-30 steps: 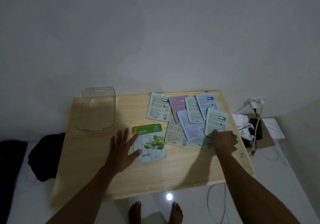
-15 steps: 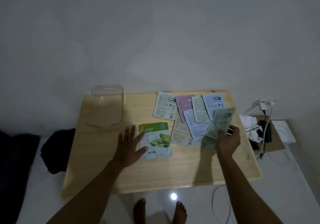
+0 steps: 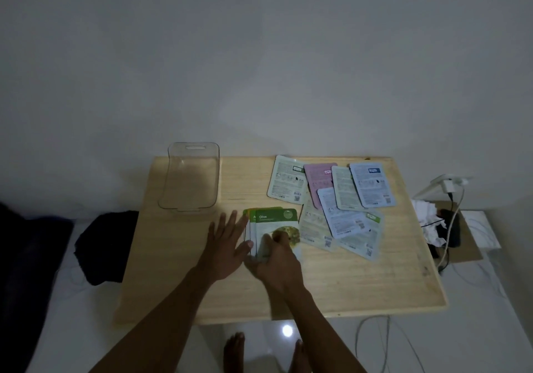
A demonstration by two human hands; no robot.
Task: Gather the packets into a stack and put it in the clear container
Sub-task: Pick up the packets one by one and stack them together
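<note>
A small stack of green-topped packets [image 3: 275, 219] lies mid-table, its top one labelled Olive. My right hand [image 3: 277, 260] grips the lower edge of that top packet. My left hand [image 3: 227, 243] rests flat with spread fingers against the stack's left side. Several more packets [image 3: 343, 199] lie face down and overlapping to the right: pale green, pink and pale blue. The clear container [image 3: 190, 179] stands at the table's back left with nothing in it.
The wooden table [image 3: 360, 280] stands against a white wall. A dark cloth bundle [image 3: 106, 245] lies on the floor to the left. On the right are a charger, cables and crumpled paper [image 3: 432, 222]. My bare feet show below the table's front edge.
My right hand lifted a packet from the right pile, carried it left and set it face up on the green stack. My left hand stayed beside the stack.
</note>
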